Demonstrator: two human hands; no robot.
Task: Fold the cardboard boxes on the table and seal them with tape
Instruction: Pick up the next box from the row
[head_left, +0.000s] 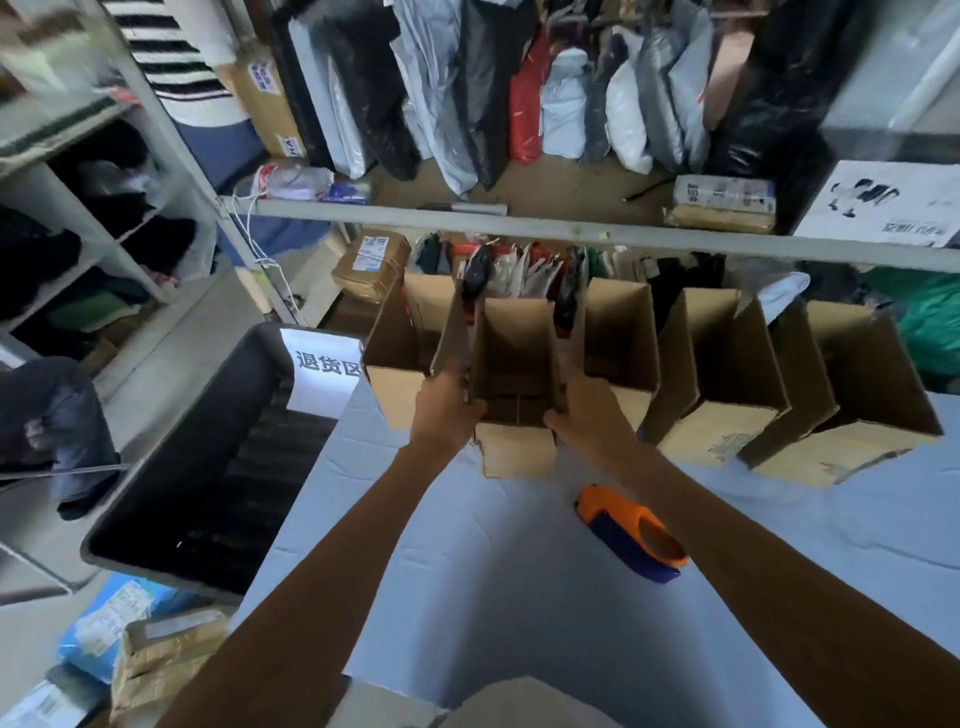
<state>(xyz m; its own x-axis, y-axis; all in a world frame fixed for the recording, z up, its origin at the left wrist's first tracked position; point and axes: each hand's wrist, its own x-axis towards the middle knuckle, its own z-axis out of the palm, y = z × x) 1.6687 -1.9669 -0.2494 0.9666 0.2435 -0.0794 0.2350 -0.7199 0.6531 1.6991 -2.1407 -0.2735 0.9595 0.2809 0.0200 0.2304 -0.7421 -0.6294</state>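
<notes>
An open brown cardboard box (514, 358) stands at the far edge of the pale blue table (467, 597), flaps up. My left hand (441, 410) grips its left wall and flap. My right hand (582, 410) grips its right wall. Other open cardboard boxes stand in a row beside it: one on the left (395, 358), one behind to the right (618, 332), and two more on the right (722, 374) (852, 395). An orange and blue tape dispenser (631, 535) lies on the table, near my right forearm.
A black bin (171, 499) with a white label stands left of the table. Metal shelves (519, 226) with parcels and bags run behind the boxes. Wrapped parcels (156, 649) lie on the floor at lower left. A seated person's legs (57, 431) show at far left.
</notes>
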